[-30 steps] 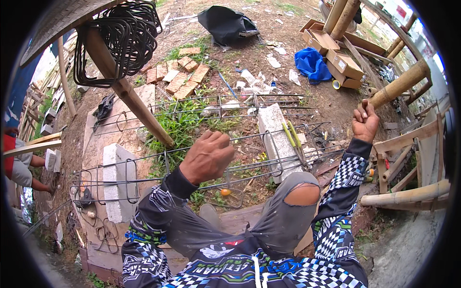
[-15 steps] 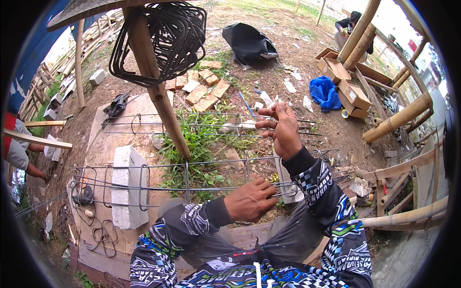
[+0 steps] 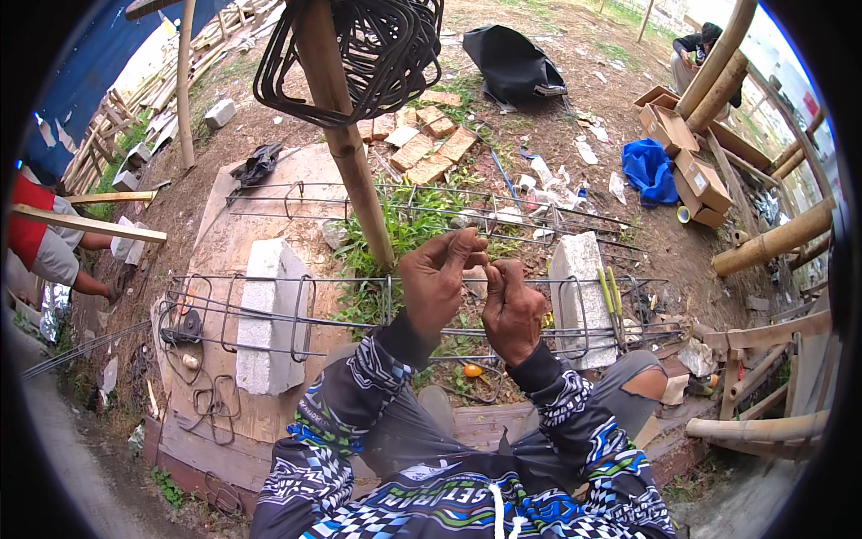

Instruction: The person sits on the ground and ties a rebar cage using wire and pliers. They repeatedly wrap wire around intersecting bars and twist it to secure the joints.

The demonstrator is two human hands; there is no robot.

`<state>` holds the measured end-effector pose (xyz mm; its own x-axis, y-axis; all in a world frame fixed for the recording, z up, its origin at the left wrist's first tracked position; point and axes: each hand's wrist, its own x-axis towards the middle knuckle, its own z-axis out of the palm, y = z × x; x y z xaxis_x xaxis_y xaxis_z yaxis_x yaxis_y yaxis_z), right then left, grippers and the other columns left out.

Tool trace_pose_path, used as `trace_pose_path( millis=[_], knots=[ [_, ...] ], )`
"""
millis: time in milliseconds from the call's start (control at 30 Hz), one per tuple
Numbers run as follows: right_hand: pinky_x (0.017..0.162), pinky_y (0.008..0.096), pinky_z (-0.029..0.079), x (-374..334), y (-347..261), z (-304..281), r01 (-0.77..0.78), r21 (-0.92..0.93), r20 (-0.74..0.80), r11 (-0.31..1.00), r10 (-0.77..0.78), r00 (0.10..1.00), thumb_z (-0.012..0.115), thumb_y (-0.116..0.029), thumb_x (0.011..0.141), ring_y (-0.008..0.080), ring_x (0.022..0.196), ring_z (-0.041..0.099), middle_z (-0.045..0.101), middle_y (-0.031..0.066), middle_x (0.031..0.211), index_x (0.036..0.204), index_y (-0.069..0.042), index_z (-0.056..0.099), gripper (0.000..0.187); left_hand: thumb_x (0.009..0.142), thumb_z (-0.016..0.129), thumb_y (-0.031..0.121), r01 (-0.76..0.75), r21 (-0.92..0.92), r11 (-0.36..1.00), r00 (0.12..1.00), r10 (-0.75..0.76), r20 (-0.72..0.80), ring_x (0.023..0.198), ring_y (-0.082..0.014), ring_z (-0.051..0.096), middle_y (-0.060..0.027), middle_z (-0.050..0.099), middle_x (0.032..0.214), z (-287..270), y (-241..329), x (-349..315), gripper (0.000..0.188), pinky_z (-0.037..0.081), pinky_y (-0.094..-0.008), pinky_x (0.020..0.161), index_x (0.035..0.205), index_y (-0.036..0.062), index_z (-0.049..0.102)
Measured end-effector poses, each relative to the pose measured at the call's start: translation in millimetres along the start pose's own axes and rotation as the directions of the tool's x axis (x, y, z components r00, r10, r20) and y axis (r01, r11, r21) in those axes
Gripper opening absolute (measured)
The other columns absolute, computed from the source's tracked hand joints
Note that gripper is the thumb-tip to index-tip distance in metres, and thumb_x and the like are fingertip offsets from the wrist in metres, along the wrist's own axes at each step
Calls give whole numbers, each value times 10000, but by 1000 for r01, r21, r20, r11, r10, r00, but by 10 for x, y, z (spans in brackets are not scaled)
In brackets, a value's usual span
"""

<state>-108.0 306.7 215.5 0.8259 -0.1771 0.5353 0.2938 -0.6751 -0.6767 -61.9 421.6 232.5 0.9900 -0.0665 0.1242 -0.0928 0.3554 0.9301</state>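
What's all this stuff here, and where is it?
Steel-rod cages: two, dark grey, centre.
Rectangular concrete blocks: two, white, either side of the hands.
Bent steel loops: one bundle, black, top.
Round bamboo poles: several, tan, by loops and right.
Rectangular bricks: one pile, tan, upper centre.
Crumpled sheets: two, black top centre, blue upper right.
Cardboard boxes: several, brown, upper right.
Two-handled tool: one, yellow, by right block.
Other people: two, red-topped left, dark-topped upper right.
Left hand: one, dark-cuffed, centre.
Right hand: one, dark-cuffed, centre.
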Motion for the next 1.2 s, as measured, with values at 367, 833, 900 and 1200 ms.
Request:
trace_pose_path(
  millis=[367,833,900,1200],
  knots=[
    [475,234,442,-48,74,36,-370,626,214,686,306,928,501,-234,1033,75,542,585,644,38,677,991,-40,590,217,992,583,248,234,6,972,939,-227,260,849,-128,662,-101,716,1018,52,-51,-21,311,543,-240,689,1130,-10,686],
    [641,393,500,-218,945,-1081,-136,134,546,981,42,837,603,-241,945,242,655,660,693,158,856,943,-58,637,186,1021,511,268,-105,-718,688,994,43,-104,490,-44,241,59,269,602,-549,400,37,229,219,-205,421,1081,56,573],
    [619,343,494,-413,788,-1010,-590,565,611,577,188,769,556,-257,986,187,634,642,694,157,878,929,-46,630,231,1019,514,252,-185,-751,634,983,119,-142,485,-56,233,59,272,602,-612,426,-5,228,209,-218,412,1084,47,591],
    [803,327,435,-947,465,-1005,-449,478,618,754,74,783,542,-291,970,169,956,549,642,37,796,787,-36,664,337,1013,517,236,-259,-821,509,966,114,-234,455,-61,218,54,261,560,-1384,705,125,261,179,-235,403,1079,0,607]
  ],
)
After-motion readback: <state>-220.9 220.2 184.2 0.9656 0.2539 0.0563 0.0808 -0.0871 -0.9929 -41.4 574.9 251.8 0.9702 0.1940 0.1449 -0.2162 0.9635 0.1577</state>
